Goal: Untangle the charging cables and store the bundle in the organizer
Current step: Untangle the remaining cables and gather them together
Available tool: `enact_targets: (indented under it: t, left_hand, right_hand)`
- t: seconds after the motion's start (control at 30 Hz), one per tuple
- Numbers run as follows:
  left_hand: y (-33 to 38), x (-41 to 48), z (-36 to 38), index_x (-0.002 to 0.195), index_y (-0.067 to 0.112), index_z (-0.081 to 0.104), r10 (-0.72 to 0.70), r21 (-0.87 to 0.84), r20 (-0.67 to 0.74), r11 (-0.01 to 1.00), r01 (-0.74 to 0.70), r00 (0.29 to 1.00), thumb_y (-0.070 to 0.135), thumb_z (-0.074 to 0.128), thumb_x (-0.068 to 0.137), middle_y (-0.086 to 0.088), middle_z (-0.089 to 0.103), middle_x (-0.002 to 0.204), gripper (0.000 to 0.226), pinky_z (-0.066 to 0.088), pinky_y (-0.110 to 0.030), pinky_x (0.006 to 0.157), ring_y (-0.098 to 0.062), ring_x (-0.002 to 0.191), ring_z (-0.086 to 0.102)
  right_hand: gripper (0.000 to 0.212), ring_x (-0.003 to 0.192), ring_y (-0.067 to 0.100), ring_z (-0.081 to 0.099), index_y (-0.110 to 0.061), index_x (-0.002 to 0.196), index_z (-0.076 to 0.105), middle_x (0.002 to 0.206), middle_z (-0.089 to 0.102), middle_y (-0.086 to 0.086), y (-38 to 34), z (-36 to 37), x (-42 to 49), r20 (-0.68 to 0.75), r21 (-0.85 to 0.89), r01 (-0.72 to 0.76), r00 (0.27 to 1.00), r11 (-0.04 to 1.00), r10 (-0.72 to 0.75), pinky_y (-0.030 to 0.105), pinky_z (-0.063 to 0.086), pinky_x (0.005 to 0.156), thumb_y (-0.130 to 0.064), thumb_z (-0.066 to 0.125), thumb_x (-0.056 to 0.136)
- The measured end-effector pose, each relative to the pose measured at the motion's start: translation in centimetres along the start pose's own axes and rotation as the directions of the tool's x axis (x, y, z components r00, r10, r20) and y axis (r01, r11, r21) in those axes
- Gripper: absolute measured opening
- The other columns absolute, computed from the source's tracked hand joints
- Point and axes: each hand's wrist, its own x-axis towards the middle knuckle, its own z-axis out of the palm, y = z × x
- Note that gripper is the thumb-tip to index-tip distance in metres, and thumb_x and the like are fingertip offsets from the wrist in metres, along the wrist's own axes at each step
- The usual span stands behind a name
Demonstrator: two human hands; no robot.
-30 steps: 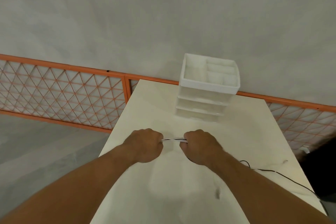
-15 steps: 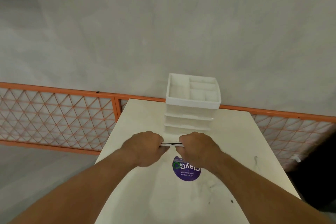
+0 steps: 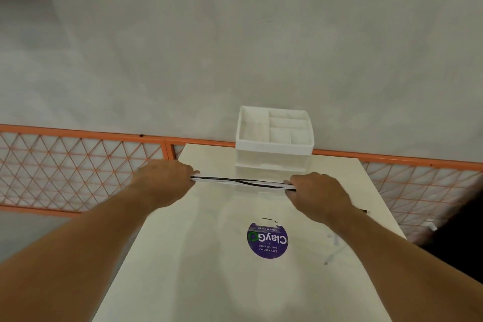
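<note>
The left hand (image 3: 163,180) and the right hand (image 3: 317,192) were both curled into fists around a thin bundle of black and white charging cables (image 3: 243,182), which ran taut between them — the black strand crossing over the white ones near the middle. The cables hung just above the pale cream tabletop (image 3: 198,256), in front of the white plastic drawer organizer (image 3: 274,150) at its far edge. A round purple sticker (image 3: 267,240) lay below the right hand.
</note>
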Motion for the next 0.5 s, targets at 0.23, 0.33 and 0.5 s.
enact_targets:
  t: [0.23, 0.33, 0.5]
  left_hand:
    - [-4.5, -1.0, -0.1, 0.088, 0.025, 0.052, -0.104, 0.059, 0.006, 0.993, 0.103, 0.995, 0.043, 0.027, 0.101, 0.008, 0.055, 0.074, 0.033, 0.039, -0.027, 0.056, -0.009, 0.063, 0.052]
    - [-4.1, -0.6, -0.3, 0.091, 0.025, 0.054, -0.108, 0.056, 0.025, 0.993, 0.106, 0.994, 0.044, 0.029, 0.1, 0.008, 0.055, 0.075, 0.032, 0.04, -0.027, 0.057, -0.01, 0.065, 0.053]
    - [-3.3, 0.2, -1.7, 0.092, 0.025, 0.054, -0.09, 0.028, 0.002, 0.996, 0.09, 0.996, 0.041, 0.033, 0.099, 0.008, 0.048, 0.07, 0.028, 0.042, -0.03, 0.06, -0.016, 0.068, 0.055]
  right_hand:
    - [0.043, 0.059, 0.014, 0.048, -0.025, 0.065, 0.032, 0.065, 0.046, -0.006, 5.4, 0.3, -1.0, 0.008, -0.085, -0.121, 0.992, 0.989, 0.122, 0.026, 0.027, 0.048, -0.047, 0.027, 0.101]
    - [0.042, 0.055, 0.009, 0.044, -0.026, 0.065, 0.032, 0.064, 0.046, -0.008, 5.5, 0.6, -0.9, -0.005, -0.059, -0.131, 0.991, 0.99, 0.13, 0.024, 0.026, 0.047, -0.046, 0.029, 0.101]
    - [0.036, 0.06, 0.014, 0.051, -0.024, 0.068, 0.041, 0.068, 0.054, -0.003, 6.3, 1.2, -0.9, 0.05, 0.051, -0.203, 0.978, 0.978, 0.2, 0.026, 0.031, 0.049, -0.044, 0.04, 0.098]
